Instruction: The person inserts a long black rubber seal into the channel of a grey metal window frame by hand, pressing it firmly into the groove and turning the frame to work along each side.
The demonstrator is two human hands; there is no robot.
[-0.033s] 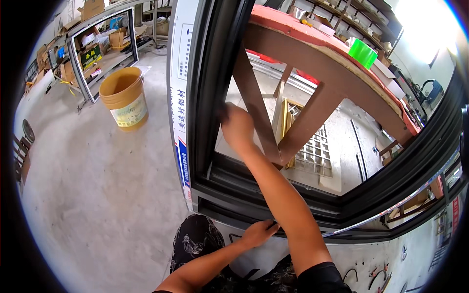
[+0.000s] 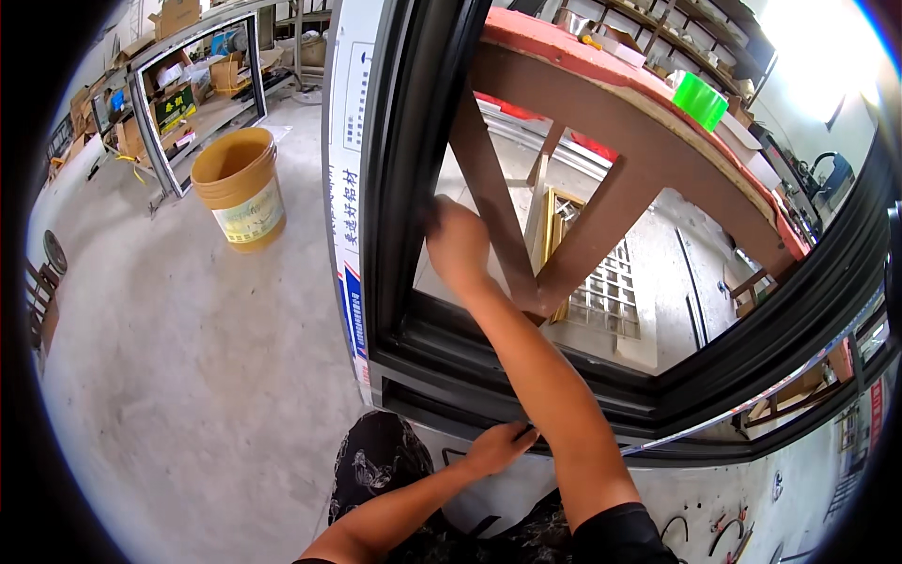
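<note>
A black window frame stands upright in front of me, its left outer side covered with printed white protective film. My right hand reaches through the opening. Its fingers are closed against the inner edge of the left upright, and whatever they hold is hidden against the dark profile. Lower down, my left hand is closed at the bottom rail, beside my right forearm. A thin black strip, like rubber seal, shows by this hand and seems to run into its fingers.
Behind the frame stands a brown wooden workbench with a red top, bearing a roll of green tape. A yellow-brown bucket is on the floor at left. Another frame leans farther back. Curved black pieces lie at lower right.
</note>
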